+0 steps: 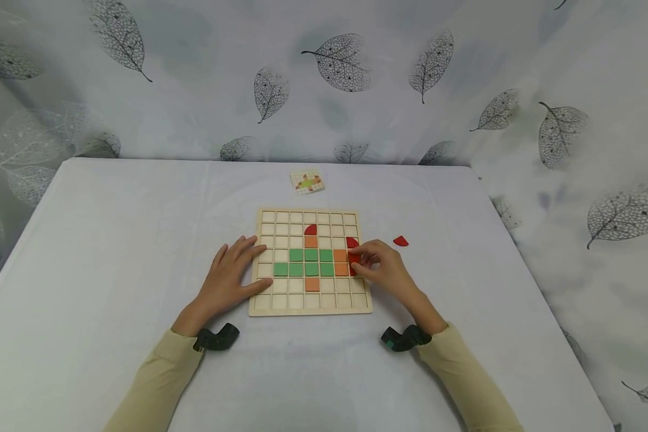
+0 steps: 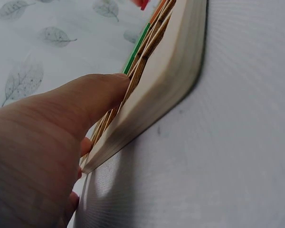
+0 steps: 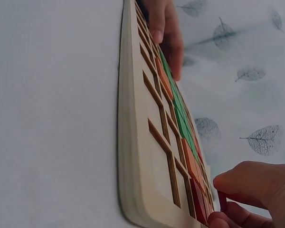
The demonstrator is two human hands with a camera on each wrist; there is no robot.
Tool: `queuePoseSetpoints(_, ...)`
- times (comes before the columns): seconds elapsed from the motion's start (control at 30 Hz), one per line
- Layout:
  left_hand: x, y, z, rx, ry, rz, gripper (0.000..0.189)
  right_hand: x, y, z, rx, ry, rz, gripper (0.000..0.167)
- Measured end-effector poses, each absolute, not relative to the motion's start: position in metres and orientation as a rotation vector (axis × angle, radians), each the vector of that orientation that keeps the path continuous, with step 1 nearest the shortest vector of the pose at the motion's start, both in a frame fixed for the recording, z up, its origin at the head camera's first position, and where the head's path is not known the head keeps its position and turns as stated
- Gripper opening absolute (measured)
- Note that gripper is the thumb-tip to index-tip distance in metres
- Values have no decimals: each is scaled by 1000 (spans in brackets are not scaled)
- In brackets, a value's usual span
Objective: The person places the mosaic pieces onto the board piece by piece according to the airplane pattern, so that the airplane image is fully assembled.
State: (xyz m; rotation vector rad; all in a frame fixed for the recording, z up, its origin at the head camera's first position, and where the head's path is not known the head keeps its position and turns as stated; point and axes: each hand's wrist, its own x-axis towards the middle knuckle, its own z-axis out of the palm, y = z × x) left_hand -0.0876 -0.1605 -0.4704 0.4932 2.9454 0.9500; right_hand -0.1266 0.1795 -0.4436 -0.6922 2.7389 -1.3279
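A wooden grid board [image 1: 310,312] lies on the table with green tiles [image 1: 311,269], orange tiles [image 1: 341,256] and red pieces in its cells. My left hand [image 1: 221,273] rests on the board's left edge, fingers spread and thumb on the rim side. Over the right edge, my right hand [image 1: 384,267] pinches a small red piece [image 3: 222,200] between thumb and fingers; its full shape is hidden. Close under those fingers, another red piece [image 3: 198,198] sits in the board. A rounded red piece [image 1: 311,230] fills a cell above an orange tile.
A loose red rounded piece [image 1: 401,241] lies on the white tablecloth [image 1: 140,240], right of the board. Beyond the board's far edge lies a small card [image 1: 306,182] printed with a coloured grid pattern. A leaf-patterned cloth [image 1: 210,78] hangs behind the table.
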Motion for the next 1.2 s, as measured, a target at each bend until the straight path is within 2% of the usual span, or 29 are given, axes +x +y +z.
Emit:
queuePoseSetpoints(0.47,-87,-160,-471,496,2951,947,73,-111,168,-454,-928,2732,-1401,25)
queuePoseSetpoints(1.2,-87,-160,-472,505,2966,967,71,-86,144,-453,-998,2613,-1304,22)
